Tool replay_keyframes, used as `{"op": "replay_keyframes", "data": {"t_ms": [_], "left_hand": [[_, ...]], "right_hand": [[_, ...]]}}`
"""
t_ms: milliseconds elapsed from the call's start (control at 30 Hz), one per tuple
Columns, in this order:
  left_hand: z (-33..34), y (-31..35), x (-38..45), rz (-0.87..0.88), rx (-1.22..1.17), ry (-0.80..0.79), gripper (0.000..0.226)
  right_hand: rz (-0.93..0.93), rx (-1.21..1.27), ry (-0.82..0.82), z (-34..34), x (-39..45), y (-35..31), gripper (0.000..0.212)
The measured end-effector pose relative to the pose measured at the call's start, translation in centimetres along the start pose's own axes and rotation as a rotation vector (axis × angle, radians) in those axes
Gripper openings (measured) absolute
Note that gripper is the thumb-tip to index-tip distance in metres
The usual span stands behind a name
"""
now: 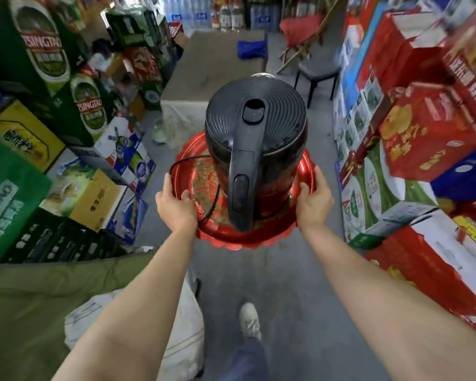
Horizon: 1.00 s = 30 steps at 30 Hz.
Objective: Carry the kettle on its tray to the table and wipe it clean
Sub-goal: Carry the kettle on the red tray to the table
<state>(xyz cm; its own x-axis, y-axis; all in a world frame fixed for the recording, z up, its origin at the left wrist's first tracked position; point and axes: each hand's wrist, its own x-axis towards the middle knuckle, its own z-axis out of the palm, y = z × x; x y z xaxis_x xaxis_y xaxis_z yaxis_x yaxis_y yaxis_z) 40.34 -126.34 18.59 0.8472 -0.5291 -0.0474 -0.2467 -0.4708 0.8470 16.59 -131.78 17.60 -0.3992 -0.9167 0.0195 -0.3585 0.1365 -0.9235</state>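
Both hands (176,204) grip tray (305,166); kettle (254,127), apparently cord (187,160), aboard.

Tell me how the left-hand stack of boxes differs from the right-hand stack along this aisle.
The left boxes are mostly green and yellow with Tsingtao beer bottles printed on them; the right boxes are mostly red, with gold lettering and pictures of round yellow food. The left stack has a green cloth bag leaning against it; the right stack also includes green-and-white cartons low down. Both are printed cardboard cartons lining the grey floor beside the path to the table.
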Motion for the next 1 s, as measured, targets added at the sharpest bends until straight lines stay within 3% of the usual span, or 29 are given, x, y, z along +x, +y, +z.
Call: {"op": "replay_keyframes", "data": {"t_ms": [467, 733, 1000], "left_hand": [[19.1, 13.9, 13.6, 0.071, 0.039, -0.080, 0.059], [30.5, 20.3, 22.0, 0.077, 0.025, -0.036, 0.059], [38.9, 24.0, 32.1, 0.027, -0.025, 0.021, 0.059]], "right_hand": [[0.061, 0.005, 0.057, 7.8, 23.3, -3.2, 0.052], [0.029, -0.015, -0.032, 13.4, 38.9, -6.2, 0.053], [0.026, -0.018, -0.109, 23.3, 51.2, -8.5, 0.055]]}}
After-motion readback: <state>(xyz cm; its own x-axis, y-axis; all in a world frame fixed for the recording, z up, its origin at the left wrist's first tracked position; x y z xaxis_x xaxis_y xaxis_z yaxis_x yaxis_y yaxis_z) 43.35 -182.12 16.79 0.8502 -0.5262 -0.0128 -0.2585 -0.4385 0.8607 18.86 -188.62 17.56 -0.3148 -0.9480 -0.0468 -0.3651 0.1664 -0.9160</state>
